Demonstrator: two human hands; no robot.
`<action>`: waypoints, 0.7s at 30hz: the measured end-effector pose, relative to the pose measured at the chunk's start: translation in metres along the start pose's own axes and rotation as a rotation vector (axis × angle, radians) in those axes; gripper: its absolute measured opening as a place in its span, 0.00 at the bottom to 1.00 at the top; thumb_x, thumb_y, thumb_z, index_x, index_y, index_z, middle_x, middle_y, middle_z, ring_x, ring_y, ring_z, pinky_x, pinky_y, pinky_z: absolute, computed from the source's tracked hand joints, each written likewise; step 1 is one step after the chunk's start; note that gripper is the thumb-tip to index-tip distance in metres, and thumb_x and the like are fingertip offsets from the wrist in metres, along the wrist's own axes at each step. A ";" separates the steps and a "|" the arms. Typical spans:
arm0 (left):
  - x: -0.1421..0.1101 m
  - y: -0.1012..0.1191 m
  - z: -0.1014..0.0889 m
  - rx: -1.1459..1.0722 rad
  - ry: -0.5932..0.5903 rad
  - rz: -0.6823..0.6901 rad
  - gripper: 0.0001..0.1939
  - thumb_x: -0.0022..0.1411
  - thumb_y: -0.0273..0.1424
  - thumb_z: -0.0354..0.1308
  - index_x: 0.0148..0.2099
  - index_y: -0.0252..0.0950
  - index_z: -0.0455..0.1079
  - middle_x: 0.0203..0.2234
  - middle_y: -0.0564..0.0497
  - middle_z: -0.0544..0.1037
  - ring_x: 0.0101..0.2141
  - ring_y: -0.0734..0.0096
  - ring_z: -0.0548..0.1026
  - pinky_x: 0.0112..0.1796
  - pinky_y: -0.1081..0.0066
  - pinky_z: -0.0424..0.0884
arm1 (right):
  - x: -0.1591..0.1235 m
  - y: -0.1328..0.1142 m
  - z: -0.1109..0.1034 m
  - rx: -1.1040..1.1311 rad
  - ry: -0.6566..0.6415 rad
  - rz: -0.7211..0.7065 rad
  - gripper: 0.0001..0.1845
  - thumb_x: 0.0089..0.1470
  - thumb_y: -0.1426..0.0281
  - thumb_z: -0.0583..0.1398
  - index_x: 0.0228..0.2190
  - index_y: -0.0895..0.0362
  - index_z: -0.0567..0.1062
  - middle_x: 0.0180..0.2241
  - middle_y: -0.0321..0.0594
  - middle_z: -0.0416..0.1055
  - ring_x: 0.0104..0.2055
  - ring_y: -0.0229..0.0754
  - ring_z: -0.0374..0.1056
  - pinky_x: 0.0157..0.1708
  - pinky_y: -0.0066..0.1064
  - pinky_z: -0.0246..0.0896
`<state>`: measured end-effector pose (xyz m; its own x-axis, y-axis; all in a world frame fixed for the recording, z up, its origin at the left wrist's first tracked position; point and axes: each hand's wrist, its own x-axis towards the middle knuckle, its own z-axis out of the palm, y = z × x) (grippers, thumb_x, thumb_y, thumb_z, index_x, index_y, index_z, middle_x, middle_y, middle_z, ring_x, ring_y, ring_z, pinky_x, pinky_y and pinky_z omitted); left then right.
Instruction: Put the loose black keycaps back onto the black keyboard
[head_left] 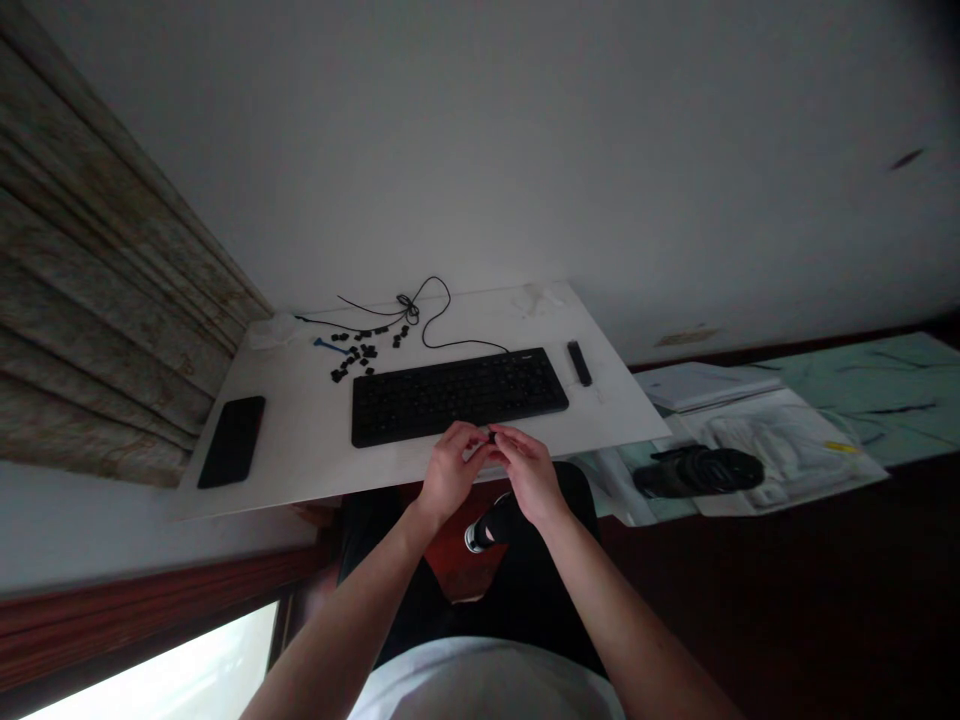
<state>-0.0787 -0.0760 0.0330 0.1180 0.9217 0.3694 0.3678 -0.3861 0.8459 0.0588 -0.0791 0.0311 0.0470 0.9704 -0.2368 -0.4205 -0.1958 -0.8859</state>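
Note:
Both of my hands meet at the near edge of the white table, just in front of a black keyboard (pixel 457 393). A small black keycap (pixel 492 437) is pinched between the fingertips of my left hand (pixel 450 468) and my right hand (pixel 529 478). The fingers partly cover it, so its face cannot be read. Beyond the keyboard's left end lie several loose black keycaps (pixel 367 352), scattered in a patch. A slim blue tool (pixel 330 346) lies among them.
A black cable (pixel 448 295) with a tied loop runs behind the keyboard. On the white table (pixel 300 440) a black phone (pixel 231 442) lies left and a dark stick-shaped object (pixel 579 363) right. A lower marble-patterned surface (pixel 885 390) holds a black bag-like object (pixel 697 470).

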 end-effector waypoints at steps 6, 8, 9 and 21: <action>0.000 0.003 -0.003 -0.004 -0.042 0.026 0.08 0.66 0.28 0.58 0.47 0.38 0.73 0.39 0.47 0.76 0.38 0.68 0.75 0.40 0.67 0.74 | -0.003 -0.005 0.001 -0.003 -0.056 0.000 0.18 0.44 0.58 0.71 0.37 0.52 0.80 0.37 0.39 0.77 0.39 0.43 0.72 0.42 0.37 0.68; -0.001 0.004 -0.004 0.005 -0.069 0.028 0.10 0.66 0.28 0.58 0.49 0.38 0.74 0.40 0.47 0.76 0.39 0.67 0.75 0.42 0.66 0.75 | -0.003 -0.006 0.001 -0.013 -0.043 -0.003 0.18 0.44 0.59 0.71 0.38 0.51 0.80 0.35 0.37 0.76 0.38 0.42 0.71 0.41 0.36 0.68; -0.001 0.004 -0.005 0.011 -0.073 0.025 0.10 0.67 0.28 0.58 0.49 0.39 0.75 0.41 0.47 0.75 0.40 0.67 0.75 0.43 0.65 0.75 | -0.003 -0.006 0.001 -0.015 -0.034 -0.004 0.19 0.43 0.60 0.71 0.38 0.50 0.79 0.34 0.36 0.76 0.38 0.41 0.71 0.41 0.35 0.68; -0.001 -0.001 0.000 -0.066 0.012 -0.041 0.08 0.65 0.31 0.61 0.46 0.38 0.76 0.39 0.48 0.76 0.34 0.71 0.74 0.38 0.68 0.75 | -0.003 -0.006 -0.001 0.010 0.010 -0.005 0.16 0.42 0.65 0.70 0.36 0.52 0.80 0.34 0.39 0.78 0.39 0.44 0.73 0.40 0.38 0.68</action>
<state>-0.0788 -0.0766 0.0318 0.0924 0.9366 0.3379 0.3105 -0.3496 0.8840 0.0620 -0.0808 0.0365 0.0580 0.9699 -0.2364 -0.4290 -0.1896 -0.8832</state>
